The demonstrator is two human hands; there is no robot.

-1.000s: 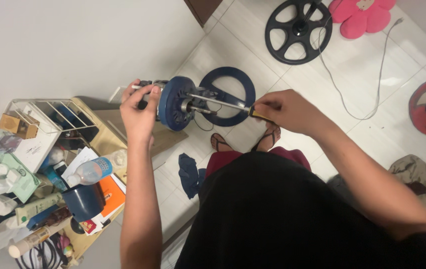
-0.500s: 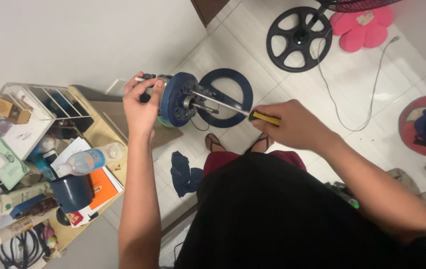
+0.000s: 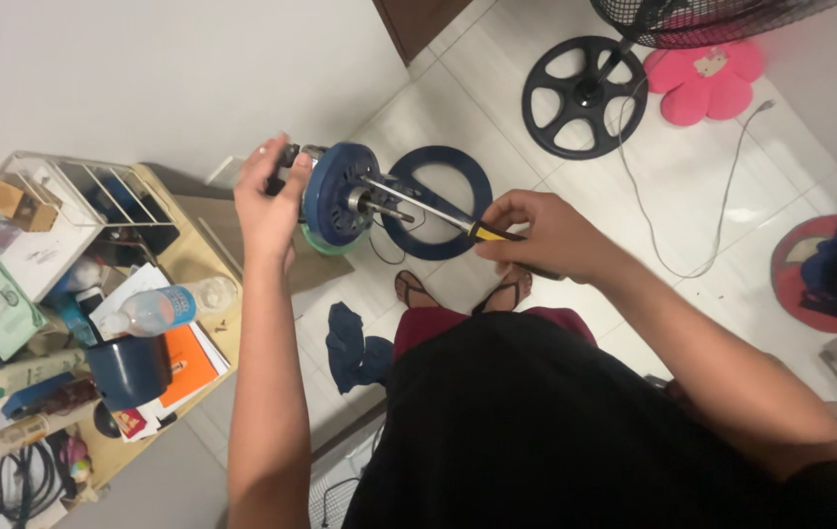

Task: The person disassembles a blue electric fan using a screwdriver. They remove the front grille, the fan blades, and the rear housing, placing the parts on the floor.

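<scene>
My left hand (image 3: 266,201) grips the back of a dark blue fan motor housing (image 3: 335,193) held up in the air. My right hand (image 3: 541,235) holds a screwdriver (image 3: 443,217) by its yellow and black handle. Its metal shaft reaches left to the front face of the motor, beside the short motor shaft. A dark blue ring-shaped fan part (image 3: 438,201) lies on the white tiled floor right behind the motor.
A cluttered wooden table (image 3: 193,269) at the left holds a wire rack (image 3: 66,211), a water bottle (image 3: 159,309), a blue cup (image 3: 129,372) and tubes. A round black fan base (image 3: 585,96), a fan grille (image 3: 702,20), a grey cable (image 3: 722,196), a pink cushion (image 3: 707,78) and a blue cloth (image 3: 355,348) lie on the floor.
The view shifted, so the motor and both hands sit a little higher and further left. My right hand stays on the screwdriver handle and my left hand's fingers have opened slightly around the motor back.
</scene>
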